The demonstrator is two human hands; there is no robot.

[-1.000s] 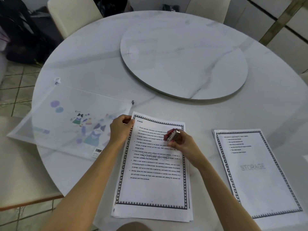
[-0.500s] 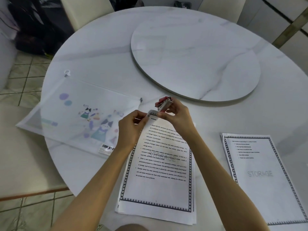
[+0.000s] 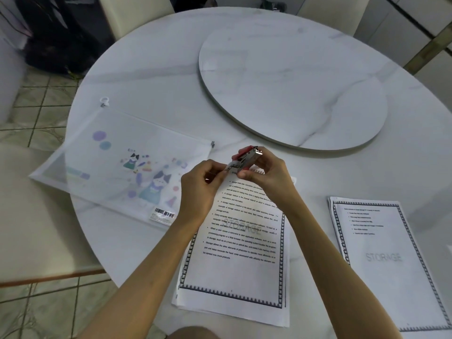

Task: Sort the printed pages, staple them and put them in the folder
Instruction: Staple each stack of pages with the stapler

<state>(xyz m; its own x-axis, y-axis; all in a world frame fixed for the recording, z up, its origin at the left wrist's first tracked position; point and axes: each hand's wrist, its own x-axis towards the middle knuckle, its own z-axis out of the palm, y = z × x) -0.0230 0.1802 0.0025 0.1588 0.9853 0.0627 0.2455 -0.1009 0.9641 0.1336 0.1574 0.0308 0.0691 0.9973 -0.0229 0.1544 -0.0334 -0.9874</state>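
left hand [image 3: 198, 189] fingers pinch pages [image 3: 239, 260] corner | right hand [image 3: 266, 177] fingers clamp stapler [image 3: 247, 156] | folder [image 3: 117, 167] flat beside

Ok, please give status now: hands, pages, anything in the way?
Left hand pinches top-left corner of page stack. Right hand grips stapler at that corner. Folder lies flat to the left; nothing blocks it.

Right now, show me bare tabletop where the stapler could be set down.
Free: the strip between the centre stack and the right stack; the table beyond the folder; the bare turntable. Crowded: the centre stack's top corner, where left hand and right hand meet at the stapler.
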